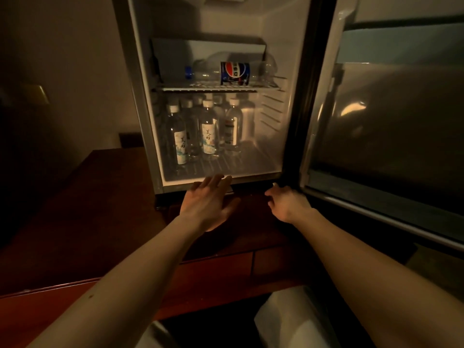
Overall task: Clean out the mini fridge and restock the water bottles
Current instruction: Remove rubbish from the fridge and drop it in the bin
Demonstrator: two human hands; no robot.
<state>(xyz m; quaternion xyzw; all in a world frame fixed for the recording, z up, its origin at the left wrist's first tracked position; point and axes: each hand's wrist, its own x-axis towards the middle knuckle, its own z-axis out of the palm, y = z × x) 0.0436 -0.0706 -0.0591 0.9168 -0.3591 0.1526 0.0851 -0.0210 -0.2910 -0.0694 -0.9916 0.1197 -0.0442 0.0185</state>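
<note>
Left hand: my left hand point(209, 200) is flat with fingers straight and together, holding nothing; its fingertips point(218, 179) reach the front lip of the mini fridge point(273, 136) floor.
Right hand: my right hand point(286, 202) is loosely curled, empty, low beside the bottom corner of the open door point(376, 126); I cannot tell whether it touches the frame.
Nearest target: the water bottles point(208, 131) stand upright on the lower floor, straight ahead of and above the left hand, long axes vertical, packed in rows toward the left wall.
Upper shelf: one cola bottle point(231, 71) lies on its side on the wire shelf point(208, 89), long axis left to right, blue cap to the left; it looks empty.
Nearer hand: I judge the left hand closer to the standing bottles; the right is well off to the side.
Approach note: a side-on wrap suits the upright bottles; the front row blocks those behind.
Support: the fridge sits on a dark wooden cabinet point(100, 197).
</note>
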